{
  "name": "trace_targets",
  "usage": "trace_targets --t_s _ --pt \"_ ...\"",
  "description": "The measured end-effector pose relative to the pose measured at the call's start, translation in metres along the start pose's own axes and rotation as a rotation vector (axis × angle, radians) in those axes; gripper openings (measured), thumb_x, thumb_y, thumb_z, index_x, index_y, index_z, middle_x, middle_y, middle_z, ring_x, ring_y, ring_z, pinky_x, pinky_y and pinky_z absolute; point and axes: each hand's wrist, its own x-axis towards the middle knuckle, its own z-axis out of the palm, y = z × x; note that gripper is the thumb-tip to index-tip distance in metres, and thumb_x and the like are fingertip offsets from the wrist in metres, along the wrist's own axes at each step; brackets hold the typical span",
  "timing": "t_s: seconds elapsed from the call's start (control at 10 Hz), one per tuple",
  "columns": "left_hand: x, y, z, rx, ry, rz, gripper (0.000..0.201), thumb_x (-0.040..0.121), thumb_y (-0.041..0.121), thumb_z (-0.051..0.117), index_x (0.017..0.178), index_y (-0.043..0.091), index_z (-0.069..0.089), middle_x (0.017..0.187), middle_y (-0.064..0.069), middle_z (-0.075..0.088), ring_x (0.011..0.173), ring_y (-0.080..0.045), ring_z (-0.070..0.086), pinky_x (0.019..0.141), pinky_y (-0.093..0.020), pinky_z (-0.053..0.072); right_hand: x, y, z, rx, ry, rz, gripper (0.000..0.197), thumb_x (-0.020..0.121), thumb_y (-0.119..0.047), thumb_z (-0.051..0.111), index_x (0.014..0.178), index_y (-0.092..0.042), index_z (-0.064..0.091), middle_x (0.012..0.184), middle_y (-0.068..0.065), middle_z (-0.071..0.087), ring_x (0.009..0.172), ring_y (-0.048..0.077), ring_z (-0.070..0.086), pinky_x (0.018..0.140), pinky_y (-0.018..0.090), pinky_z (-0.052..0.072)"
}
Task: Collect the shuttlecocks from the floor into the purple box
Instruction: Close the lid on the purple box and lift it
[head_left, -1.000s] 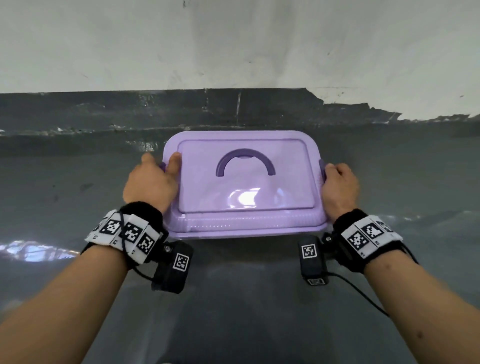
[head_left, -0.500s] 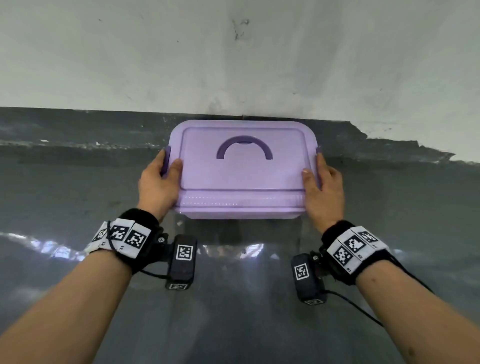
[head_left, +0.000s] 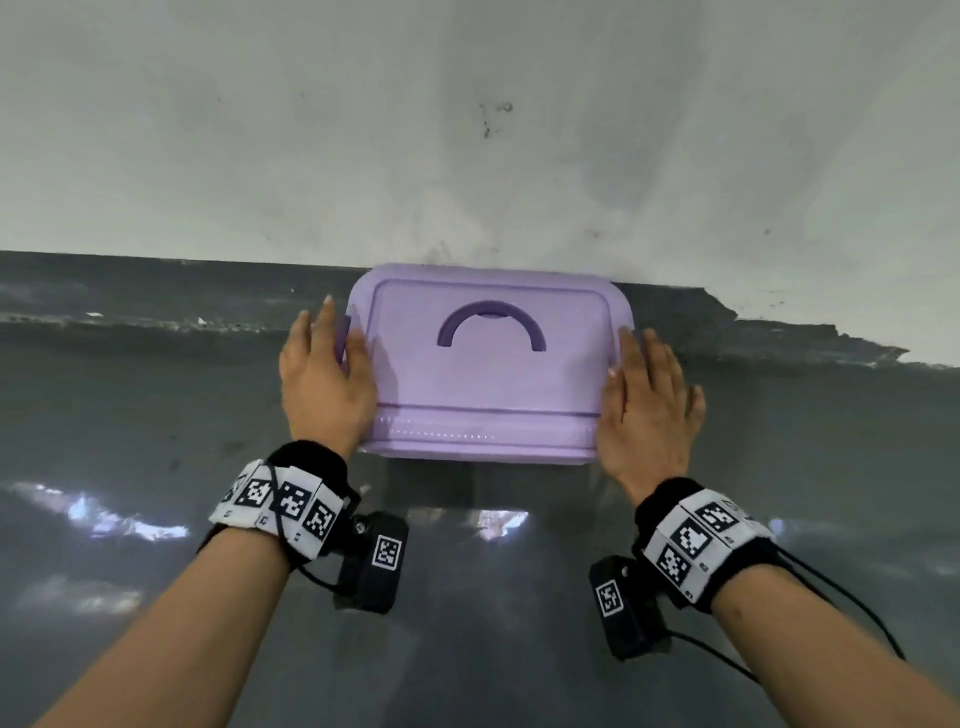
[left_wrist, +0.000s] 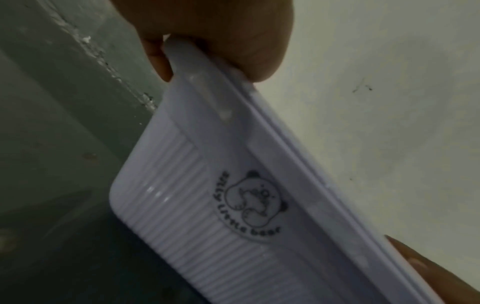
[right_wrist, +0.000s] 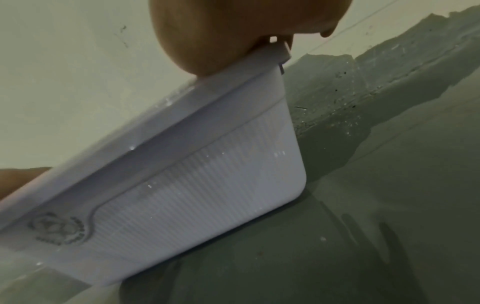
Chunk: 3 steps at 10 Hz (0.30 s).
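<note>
The purple box (head_left: 488, 379) sits on the grey floor with its lid on and its far side against the wall. A darker purple handle (head_left: 491, 325) lies flat on the lid. My left hand (head_left: 322, 374) rests against the box's left end, fingers straight along the side latch and thumb on the lid. My right hand (head_left: 649, 405) lies flat on the right end, fingers spread. The left wrist view shows the ribbed front wall (left_wrist: 182, 205) with a bear logo under my left hand (left_wrist: 221, 30). In the right wrist view my right hand (right_wrist: 233, 30) rests on the box (right_wrist: 182, 185). No shuttlecock is in view.
A white wall (head_left: 467, 130) rises right behind the box, with a dark painted band (head_left: 156, 291) along its foot. Glossy grey floor (head_left: 467, 597) spreads to the left, right and front of the box.
The box has moved away from me up to the wall. My fingers have straightened from a curled grip on its ends to lying flat along them.
</note>
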Motion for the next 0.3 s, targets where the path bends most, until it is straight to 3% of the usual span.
trace_targets --t_s 0.1,0.2,0.3 --pt "0.004 0.023 -0.009 0.017 -0.097 0.029 0.039 0.095 0.029 0.046 0.127 0.011 0.058 0.146 -0.016 0.039 0.136 -0.031 0.034 0.112 -0.038 0.028 0.002 -0.015 -0.009 0.035 0.009 -0.054 0.055 0.093 -0.042 0.021 0.146 -0.032 0.035 0.158 -0.005 0.024 0.146 0.016 0.017 0.117 0.048 0.006" --pt "0.012 0.046 -0.015 -0.089 -0.159 -0.058 0.026 0.091 0.018 0.052 0.113 0.011 0.065 0.128 -0.018 0.051 0.117 -0.032 0.051 0.099 -0.032 0.040 0.003 -0.030 -0.020 0.158 -0.023 -0.052 0.043 0.097 -0.030 0.038 0.139 -0.024 0.048 0.151 0.000 0.038 0.141 0.021 0.030 0.116 0.043 0.017" --pt "0.028 0.078 -0.039 -0.206 -0.233 -0.209 0.021 0.091 0.014 0.051 0.104 0.009 0.067 0.103 -0.008 0.061 0.091 -0.022 0.058 0.079 -0.025 0.042 0.013 -0.046 -0.052 0.358 -0.036 0.022 0.032 0.097 -0.014 0.045 0.126 -0.013 0.060 0.131 0.009 0.057 0.125 0.028 0.047 0.107 0.032 0.032"
